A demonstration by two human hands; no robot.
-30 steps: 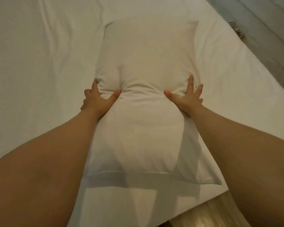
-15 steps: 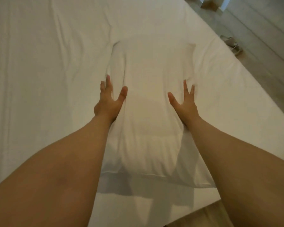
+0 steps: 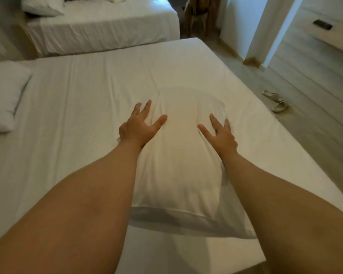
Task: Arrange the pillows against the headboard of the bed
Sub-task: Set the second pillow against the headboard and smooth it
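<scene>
My left hand (image 3: 140, 127) and my right hand (image 3: 222, 133) both lie flat on the white pillow (image 3: 178, 161), fingers spread and straight, so neither grip is clenched or grasping anything; they only press the fabric at its two long sides. This pillow lies lengthwise on the bed (image 3: 87, 99), its nearer end at about 6 o'clock by the mattress edge and its far end pointing to 12 o'clock, well apart from where I judge it belongs. A second pillow (image 3: 4, 95) sits at 9 o'clock at the far left of the same bed (I take that for the head end, though no headboard shows from here). So I reckon the job is roughly half done at best: one pillow looks placed, while the one under my palms has yet to be carried over and set beside it. At 11 o'clock another bed (image 3: 99, 30) carries its own pillow, and slippers (image 3: 275, 100) lie on the floor at 2 o'clock.
</scene>
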